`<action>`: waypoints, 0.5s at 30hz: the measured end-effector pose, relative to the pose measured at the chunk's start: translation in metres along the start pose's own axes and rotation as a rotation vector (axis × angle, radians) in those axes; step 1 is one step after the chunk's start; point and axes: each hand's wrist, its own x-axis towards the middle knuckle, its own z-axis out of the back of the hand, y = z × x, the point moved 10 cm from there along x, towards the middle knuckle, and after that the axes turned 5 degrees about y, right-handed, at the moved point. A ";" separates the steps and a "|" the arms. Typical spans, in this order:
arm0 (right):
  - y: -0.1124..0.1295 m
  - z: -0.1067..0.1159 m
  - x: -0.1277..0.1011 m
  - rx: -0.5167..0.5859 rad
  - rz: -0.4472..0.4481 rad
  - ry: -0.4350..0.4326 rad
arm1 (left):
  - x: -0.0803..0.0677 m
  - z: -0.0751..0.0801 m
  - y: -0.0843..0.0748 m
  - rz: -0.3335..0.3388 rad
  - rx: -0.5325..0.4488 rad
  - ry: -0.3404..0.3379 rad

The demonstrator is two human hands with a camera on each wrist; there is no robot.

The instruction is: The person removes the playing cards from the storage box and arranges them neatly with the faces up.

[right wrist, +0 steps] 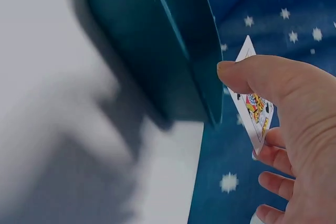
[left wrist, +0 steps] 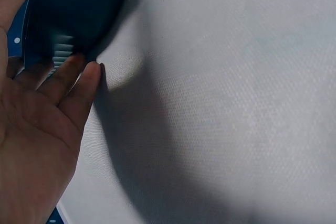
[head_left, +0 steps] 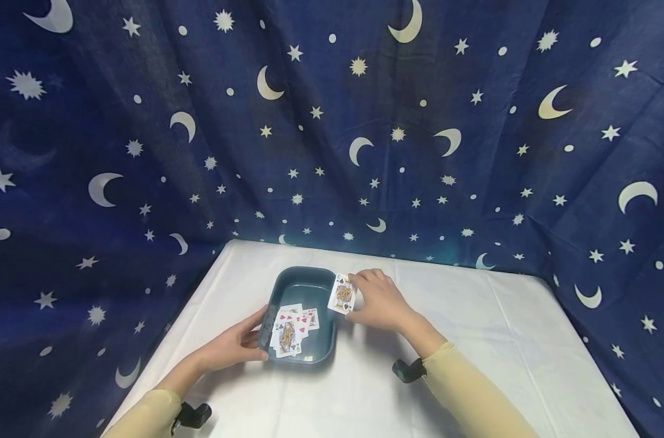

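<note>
My left hand holds the dark teal tray at its left end, with thumb and fingers spread along the wall. In the left wrist view, the fingertips lie against the tray's outside. Several overlapping playing cards lie face up in its near left part, with a face card on top. Beyond the tray's right rim, my right hand pinches one playing card, a face card with black spades, between thumb and fingers. Its face is turned up and overlaps the tray's right rim in the head view.
The tray is over a table with a white cloth. A dark blue curtain with moons and stars hangs behind the table and along both sides. Black wrist mounts stick out below both sleeves.
</note>
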 end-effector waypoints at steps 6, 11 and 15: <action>-0.038 0.010 -0.019 -0.005 -0.047 -0.019 | 0.000 0.000 -0.001 -0.014 -0.012 0.017; -0.062 0.011 -0.034 -0.024 -0.080 -0.017 | 0.000 0.000 0.000 -0.022 -0.019 0.020; -0.074 0.011 -0.042 -0.030 -0.095 -0.006 | 0.001 0.000 -0.002 -0.043 -0.019 0.029</action>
